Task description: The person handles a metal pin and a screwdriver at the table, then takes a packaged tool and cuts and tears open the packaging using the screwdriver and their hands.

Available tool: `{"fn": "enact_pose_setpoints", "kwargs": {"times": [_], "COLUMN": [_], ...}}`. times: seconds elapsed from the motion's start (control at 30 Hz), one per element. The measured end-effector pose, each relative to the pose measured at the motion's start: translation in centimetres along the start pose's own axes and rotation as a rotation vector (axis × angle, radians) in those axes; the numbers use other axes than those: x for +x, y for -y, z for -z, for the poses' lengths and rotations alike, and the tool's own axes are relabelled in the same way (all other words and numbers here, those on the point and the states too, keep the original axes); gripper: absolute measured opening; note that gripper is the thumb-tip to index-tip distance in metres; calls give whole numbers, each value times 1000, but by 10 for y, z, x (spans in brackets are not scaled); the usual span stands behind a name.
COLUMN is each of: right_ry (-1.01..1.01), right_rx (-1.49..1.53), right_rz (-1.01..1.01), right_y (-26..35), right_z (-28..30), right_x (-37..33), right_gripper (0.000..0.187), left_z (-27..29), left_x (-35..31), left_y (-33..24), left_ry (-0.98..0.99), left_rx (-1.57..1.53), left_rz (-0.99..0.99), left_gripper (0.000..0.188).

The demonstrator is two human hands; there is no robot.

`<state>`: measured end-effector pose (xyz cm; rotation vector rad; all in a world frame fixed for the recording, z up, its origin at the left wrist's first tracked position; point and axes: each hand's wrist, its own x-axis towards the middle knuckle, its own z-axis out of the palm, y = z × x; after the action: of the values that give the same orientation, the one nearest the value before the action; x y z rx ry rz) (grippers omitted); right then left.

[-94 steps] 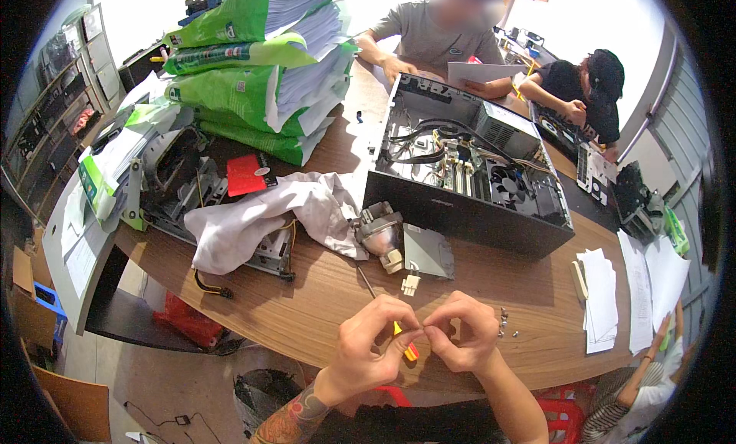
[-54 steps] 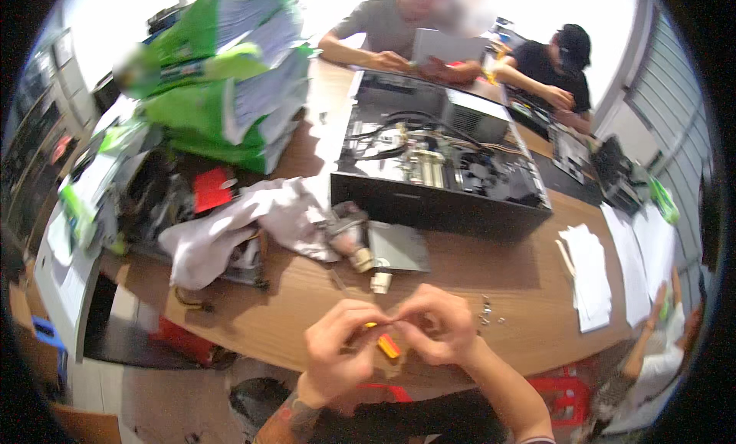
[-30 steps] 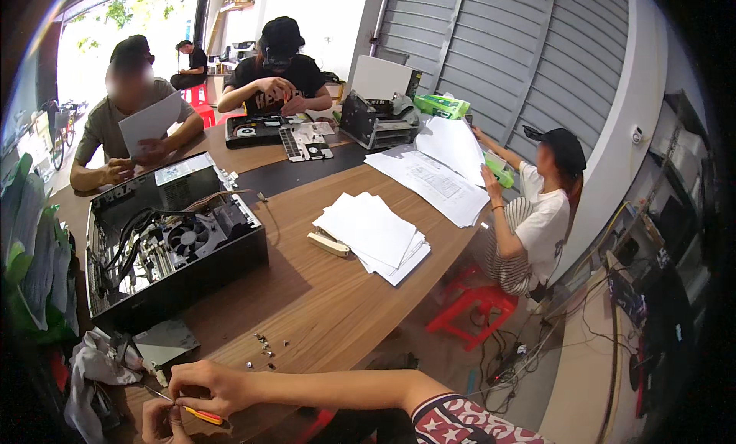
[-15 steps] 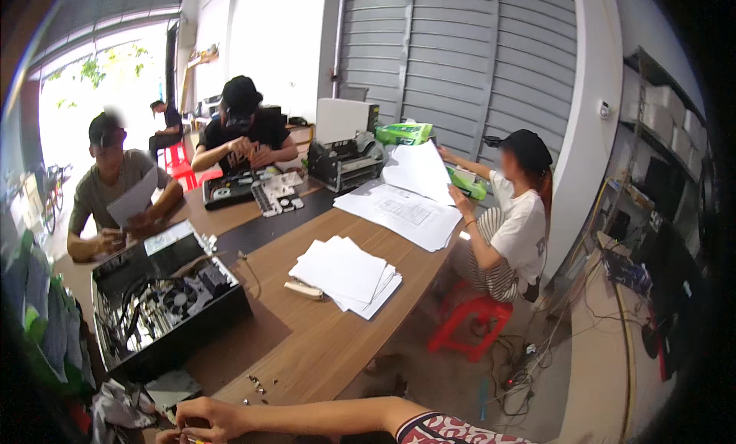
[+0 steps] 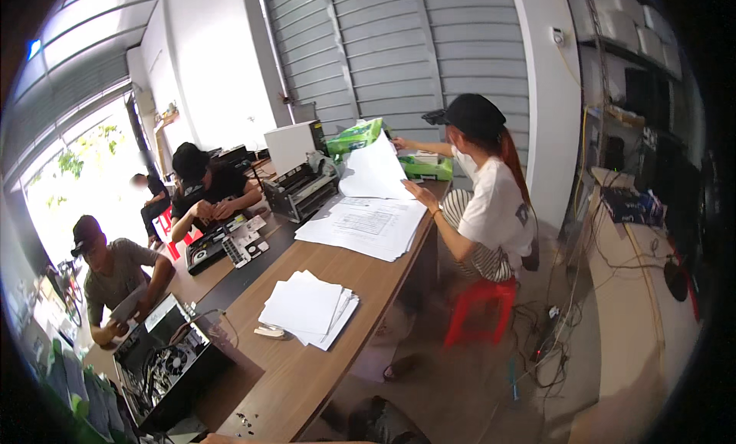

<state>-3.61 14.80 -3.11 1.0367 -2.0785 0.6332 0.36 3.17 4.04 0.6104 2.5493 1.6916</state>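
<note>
Both of the wearer's hands are out of view below the frame so their grip cannot be told, small screws (image 5: 245,422) lie at the near tabletop (image 5: 307,375) edge, open computer case (image 5: 165,363) left, paper stack (image 5: 307,310) beyond, printer (image 5: 303,187) far, seated person (image 5: 491,214) right.

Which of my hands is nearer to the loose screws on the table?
Cannot tell left or right: neither hand shows. Only a strip of forearm lies along the lower edge, just below the screws.
</note>
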Motion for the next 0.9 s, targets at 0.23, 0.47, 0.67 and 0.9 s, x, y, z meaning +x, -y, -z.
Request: {"fn": "enact_pose_setpoints", "kwargs": {"times": [0.23, 0.47, 0.67, 0.9], "right_ry": [-99, -90, -80, -72], "right_rx": [228, 388, 455, 512], "right_rz": [-456, -637, -662, -678], "right_y": [32, 24, 21, 18], "right_z": [48, 42, 35, 31], "right_x": [-40, -49, -40, -38], "right_gripper": [22, 23, 23, 24], "left_z": [-17, -38, -43, -46], "left_x": [1, 2, 3, 6], "left_y": [-30, -43, -47, -46], "left_ry": [18, 58, 63, 53], "left_rx": [26, 40, 55, 57], "left_rz": [41, 47, 67, 105], "left_gripper": [21, 19, 18, 16]}}
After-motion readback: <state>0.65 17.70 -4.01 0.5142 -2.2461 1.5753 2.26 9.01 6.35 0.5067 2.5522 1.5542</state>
